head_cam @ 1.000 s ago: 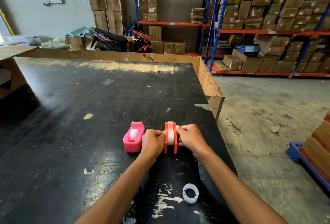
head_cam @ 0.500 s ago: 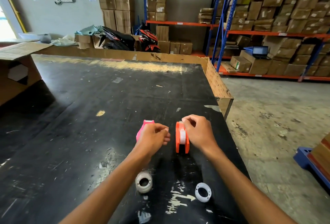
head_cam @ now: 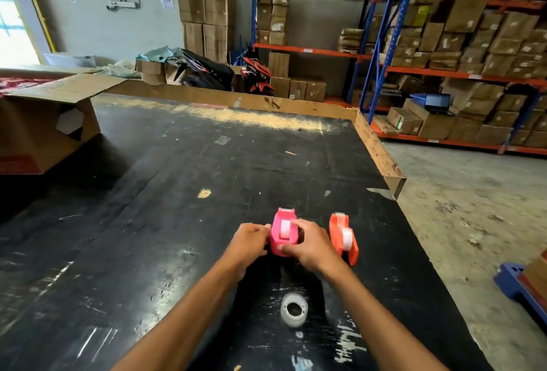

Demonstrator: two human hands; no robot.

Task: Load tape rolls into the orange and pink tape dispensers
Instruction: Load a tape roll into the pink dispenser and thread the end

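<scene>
a: two hands on one dispenser. the left hand (head_cam: 250, 242) and the right hand (head_cam: 310, 244) both hold the pink dispenser (head_cam: 284, 233), which stands on the black table (head_cam: 177, 193) a little in from its right edge.

b: how do the fingers sit?

a: the left hand's fingers are curled against the pink dispenser's left side, the thumb tip near its upper edge. the right hand wraps the right side, with the thumb across the near lower corner and the fingers bent over the top. both are gripping it, not just touching.

b: is tape in it?

a: a pale tape roll (head_cam: 285, 229) shows in the slot along the top of the pink dispenser, between the two hands.

b: and the orange one?

a: the orange dispenser (head_cam: 343, 237) stands just to the right of the right hand, on the table, no hand on it. a whitish roll (head_cam: 347, 237) sits in its slot too. it leans slightly, the near end angled to the right.

b: anything else close by?

a: a loose white tape roll (head_cam: 294, 310) lies flat on the table nearer the person, between the two forearms, well apart from both dispensers. it is blurred, so detail is hard to read.

b: and around the table?

a: an open cardboard box (head_cam: 50, 122) on the far left, and shelving (head_cam: 444, 74) stacked with cartons beyond the right side.
</scene>
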